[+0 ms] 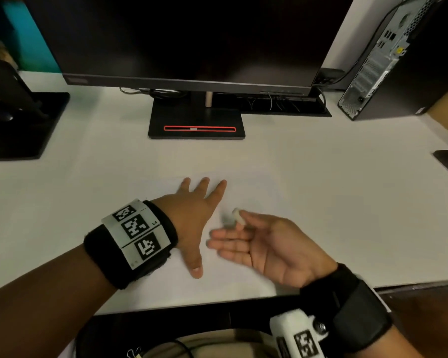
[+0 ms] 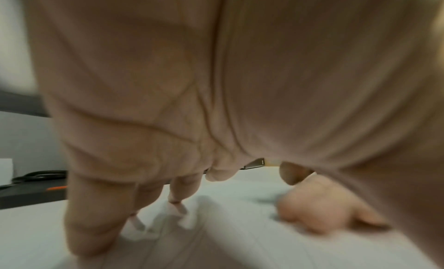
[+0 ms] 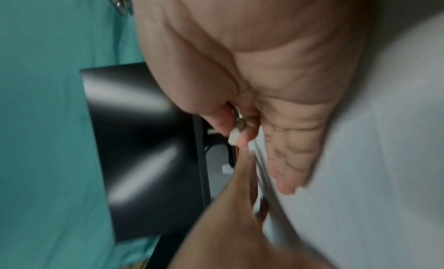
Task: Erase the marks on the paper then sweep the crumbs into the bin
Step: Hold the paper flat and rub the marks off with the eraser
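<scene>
A white sheet of paper (image 1: 248, 195) lies on the white desk and is hard to tell from it; no marks or crumbs show plainly. My left hand (image 1: 192, 215) rests flat on the sheet with its fingers spread, and its palm (image 2: 168, 102) fills the left wrist view. To its right, my right hand (image 1: 264, 241) is turned palm up just above the paper. Its thumb and forefinger pinch a small white eraser (image 1: 238, 215), also seen in the right wrist view (image 3: 234, 136); the other fingers are stretched out. No bin is in view.
A dark monitor (image 1: 192, 47) on a black stand base (image 1: 195, 125) sits at the back centre. A PC tower (image 1: 388, 60) stands back right and a second black stand (image 1: 18, 120) at the left. The desk's front edge (image 1: 217, 303) runs just under my wrists.
</scene>
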Action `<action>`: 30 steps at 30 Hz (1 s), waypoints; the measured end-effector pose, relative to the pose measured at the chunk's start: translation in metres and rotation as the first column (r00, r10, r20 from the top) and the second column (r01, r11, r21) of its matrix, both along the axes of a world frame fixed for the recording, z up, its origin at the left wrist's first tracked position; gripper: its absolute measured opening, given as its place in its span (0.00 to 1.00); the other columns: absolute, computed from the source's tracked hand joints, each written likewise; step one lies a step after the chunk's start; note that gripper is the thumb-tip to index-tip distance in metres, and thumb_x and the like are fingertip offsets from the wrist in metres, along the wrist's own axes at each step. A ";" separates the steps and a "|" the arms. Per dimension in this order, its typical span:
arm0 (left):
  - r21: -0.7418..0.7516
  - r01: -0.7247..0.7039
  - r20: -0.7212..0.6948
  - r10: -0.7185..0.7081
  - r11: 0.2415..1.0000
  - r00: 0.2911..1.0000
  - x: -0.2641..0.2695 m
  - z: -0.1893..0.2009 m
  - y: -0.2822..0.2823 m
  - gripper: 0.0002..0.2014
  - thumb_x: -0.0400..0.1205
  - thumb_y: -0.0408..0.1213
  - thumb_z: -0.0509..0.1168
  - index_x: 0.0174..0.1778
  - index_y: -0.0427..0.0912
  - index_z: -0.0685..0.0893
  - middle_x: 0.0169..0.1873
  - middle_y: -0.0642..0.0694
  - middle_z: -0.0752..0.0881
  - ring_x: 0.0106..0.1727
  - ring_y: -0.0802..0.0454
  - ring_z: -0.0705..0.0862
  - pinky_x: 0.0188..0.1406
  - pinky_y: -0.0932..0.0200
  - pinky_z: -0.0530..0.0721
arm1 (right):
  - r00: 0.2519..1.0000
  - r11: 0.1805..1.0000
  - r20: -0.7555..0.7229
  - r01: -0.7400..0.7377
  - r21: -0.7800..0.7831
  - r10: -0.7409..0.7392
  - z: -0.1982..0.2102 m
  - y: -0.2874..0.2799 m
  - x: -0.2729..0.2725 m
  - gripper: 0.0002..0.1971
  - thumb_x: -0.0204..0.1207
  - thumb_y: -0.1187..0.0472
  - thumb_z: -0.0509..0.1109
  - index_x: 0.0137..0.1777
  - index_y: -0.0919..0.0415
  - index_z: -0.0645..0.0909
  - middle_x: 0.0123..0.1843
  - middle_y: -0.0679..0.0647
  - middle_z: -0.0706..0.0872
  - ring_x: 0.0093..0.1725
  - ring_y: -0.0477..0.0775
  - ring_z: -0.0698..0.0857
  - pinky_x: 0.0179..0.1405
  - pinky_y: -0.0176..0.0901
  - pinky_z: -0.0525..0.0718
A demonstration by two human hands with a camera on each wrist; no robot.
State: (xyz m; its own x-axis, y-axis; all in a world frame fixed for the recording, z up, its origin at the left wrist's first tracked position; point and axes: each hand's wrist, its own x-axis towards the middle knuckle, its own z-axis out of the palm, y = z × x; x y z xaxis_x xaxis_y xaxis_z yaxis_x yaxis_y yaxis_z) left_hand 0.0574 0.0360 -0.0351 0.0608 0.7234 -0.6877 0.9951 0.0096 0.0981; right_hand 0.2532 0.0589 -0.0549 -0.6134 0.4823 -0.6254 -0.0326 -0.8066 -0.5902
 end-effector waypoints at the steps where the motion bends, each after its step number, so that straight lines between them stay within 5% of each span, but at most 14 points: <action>1: 0.002 0.004 -0.005 -0.004 1.000 1.000 0.001 -0.001 0.000 0.86 0.53 0.58 0.88 0.78 0.57 0.15 0.84 0.48 0.24 0.84 0.34 0.26 0.81 0.28 0.63 | 0.998 0.998 -0.001 0.064 -0.025 -0.064 -0.002 0.010 0.004 0.20 0.89 0.53 0.60 0.44 0.67 0.83 0.65 0.76 0.86 0.63 0.72 0.89 0.67 0.60 0.86; 3: 0.009 0.005 -0.014 -0.005 1.000 1.000 0.000 0.000 -0.002 0.85 0.54 0.59 0.88 0.79 0.56 0.16 0.84 0.50 0.24 0.85 0.35 0.26 0.81 0.28 0.64 | 0.933 0.934 -0.055 0.355 -0.041 -0.356 -0.004 0.038 0.019 0.19 0.88 0.53 0.59 0.39 0.61 0.79 0.62 0.75 0.86 0.58 0.70 0.91 0.62 0.58 0.86; 5: 0.009 0.010 -0.020 -0.010 1.000 1.000 0.000 0.001 -0.003 0.85 0.55 0.59 0.88 0.79 0.55 0.17 0.84 0.51 0.24 0.85 0.35 0.27 0.81 0.28 0.64 | 0.773 0.776 -0.095 0.630 0.006 -0.627 0.000 0.058 0.033 0.17 0.88 0.55 0.60 0.36 0.58 0.75 0.63 0.74 0.84 0.57 0.66 0.92 0.59 0.56 0.89; 7: 0.008 0.022 -0.023 -0.022 1.000 0.999 0.001 0.001 -0.002 0.84 0.55 0.59 0.88 0.79 0.55 0.17 0.84 0.50 0.24 0.85 0.36 0.26 0.81 0.29 0.64 | 0.687 0.692 -0.171 0.721 0.036 -0.706 0.007 0.056 0.037 0.17 0.89 0.55 0.61 0.36 0.58 0.74 0.66 0.71 0.85 0.62 0.65 0.90 0.57 0.54 0.92; 9: 0.006 0.020 -0.014 -0.020 1.000 1.000 0.003 0.001 -0.001 0.85 0.54 0.58 0.88 0.79 0.55 0.16 0.83 0.48 0.22 0.84 0.37 0.25 0.82 0.29 0.63 | 0.799 0.810 -0.196 0.586 0.035 -0.569 0.009 0.035 0.026 0.18 0.89 0.54 0.61 0.37 0.59 0.75 0.64 0.70 0.86 0.63 0.66 0.90 0.58 0.52 0.91; 11: -0.002 -0.001 -0.008 0.001 1.000 1.000 0.005 0.002 -0.001 0.86 0.54 0.58 0.88 0.79 0.54 0.16 0.82 0.43 0.20 0.83 0.35 0.24 0.83 0.30 0.61 | 0.969 0.973 -0.128 0.223 0.064 -0.213 0.007 0.007 0.009 0.16 0.87 0.54 0.62 0.40 0.61 0.78 0.63 0.74 0.87 0.64 0.70 0.89 0.63 0.57 0.88; 13: -0.008 -0.018 -0.018 0.018 1.000 1.000 0.006 0.002 -0.003 0.86 0.53 0.59 0.88 0.80 0.52 0.17 0.81 0.38 0.19 0.83 0.34 0.24 0.83 0.31 0.60 | 0.999 0.997 -0.009 -0.053 0.051 0.054 0.000 -0.004 0.001 0.13 0.84 0.55 0.64 0.43 0.64 0.79 0.62 0.76 0.88 0.62 0.72 0.90 0.66 0.61 0.87; 16: -0.011 -0.040 -0.044 0.040 0.999 0.998 0.005 0.003 -0.007 0.85 0.54 0.62 0.87 0.82 0.47 0.19 0.82 0.37 0.21 0.84 0.35 0.24 0.84 0.32 0.59 | 0.988 0.988 -0.007 0.153 -0.004 -0.153 -0.004 0.028 0.011 0.16 0.88 0.54 0.59 0.42 0.63 0.78 0.61 0.75 0.88 0.56 0.69 0.92 0.59 0.57 0.89; 19: -0.010 -0.024 -0.083 0.023 1.000 0.996 0.005 0.004 -0.008 0.85 0.54 0.65 0.85 0.83 0.44 0.21 0.83 0.38 0.23 0.85 0.34 0.27 0.85 0.30 0.50 | 0.824 0.823 -0.066 0.566 0.051 -0.562 -0.002 0.073 0.033 0.18 0.90 0.56 0.58 0.38 0.61 0.75 0.58 0.72 0.85 0.55 0.66 0.91 0.58 0.55 0.89; 21: -0.018 -0.024 -0.108 0.022 1.000 0.994 0.006 0.005 -0.008 0.84 0.54 0.67 0.84 0.83 0.44 0.22 0.83 0.40 0.23 0.85 0.34 0.28 0.83 0.26 0.47 | 0.724 0.711 -0.103 0.690 0.137 -0.682 0.004 0.080 0.038 0.17 0.90 0.56 0.61 0.39 0.61 0.75 0.59 0.68 0.85 0.58 0.65 0.89 0.58 0.55 0.91; 23: -0.026 -0.038 -0.111 0.034 0.999 0.993 0.005 0.006 -0.008 0.84 0.54 0.68 0.84 0.83 0.42 0.22 0.83 0.42 0.22 0.85 0.34 0.27 0.82 0.24 0.51 | 0.767 0.767 -0.185 0.636 0.087 -0.615 0.010 0.067 0.024 0.15 0.89 0.58 0.62 0.39 0.61 0.77 0.55 0.67 0.86 0.53 0.64 0.89 0.52 0.54 0.93; 26: -0.035 -0.050 -0.106 0.046 0.998 0.993 0.003 0.005 -0.009 0.85 0.54 0.70 0.82 0.82 0.39 0.22 0.82 0.44 0.20 0.85 0.33 0.28 0.83 0.26 0.54 | 0.981 0.987 -0.114 0.158 0.027 -0.154 0.005 0.030 -0.008 0.18 0.89 0.57 0.60 0.39 0.65 0.80 0.57 0.73 0.88 0.57 0.69 0.90 0.61 0.56 0.90; 28: -0.038 -0.048 -0.099 0.044 0.998 0.994 0.002 0.004 -0.010 0.85 0.54 0.71 0.81 0.82 0.38 0.21 0.81 0.44 0.19 0.85 0.32 0.27 0.83 0.28 0.54 | 0.996 0.996 -0.010 -0.087 0.035 0.088 -0.001 0.025 -0.018 0.20 0.89 0.55 0.59 0.42 0.68 0.83 0.62 0.75 0.88 0.62 0.71 0.89 0.65 0.58 0.87; 30: -0.039 -0.044 -0.097 0.040 0.998 0.994 0.001 0.005 -0.010 0.85 0.54 0.71 0.81 0.81 0.38 0.20 0.81 0.44 0.19 0.85 0.32 0.27 0.84 0.28 0.54 | 0.999 0.999 -0.021 0.033 0.016 -0.033 -0.005 0.044 -0.017 0.20 0.91 0.54 0.57 0.44 0.68 0.81 0.63 0.75 0.87 0.59 0.69 0.90 0.62 0.56 0.88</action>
